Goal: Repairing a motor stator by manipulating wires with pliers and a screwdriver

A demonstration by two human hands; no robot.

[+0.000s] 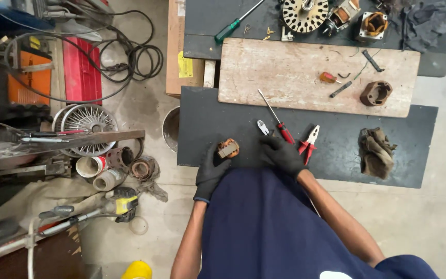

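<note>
- Small wound coil part (pixel 228 148), copper-brown with a grey block on it, sits at the near edge of the dark worktop (pixel 336 155).
- Head view: left hand (pixel 210 173), black glove, has its grip closed around that coil part from below and the side, pinning it at the worktop edge.
- Right hand (pixel 284 154), also gloved, rests flat on the worktop just beside the red-handled screwdriver (pixel 277 120). Grip looks loosely curled, grasping nothing that I can see.
- Red-handled pliers (pixel 309 142) lie just right of the right hand; small cutters (pixel 263 127) lie just left of the screwdriver.
- Further back: pale wooden board (pixel 316 77) carrying a brown ring housing (pixel 376 93) and small bits. Behind it, a round slotted stator disc (pixel 305 14) and a green-handled screwdriver (pixel 233 27).
- Crumpled rag (pixel 375 151) at the right end of the worktop.
- Judgement: the step looks like steadying the coil part while selecting a tool.
- Judgement: the next move calls for a firm left-hand hold and a clean right-hand pick among three tools lying close together.
</note>
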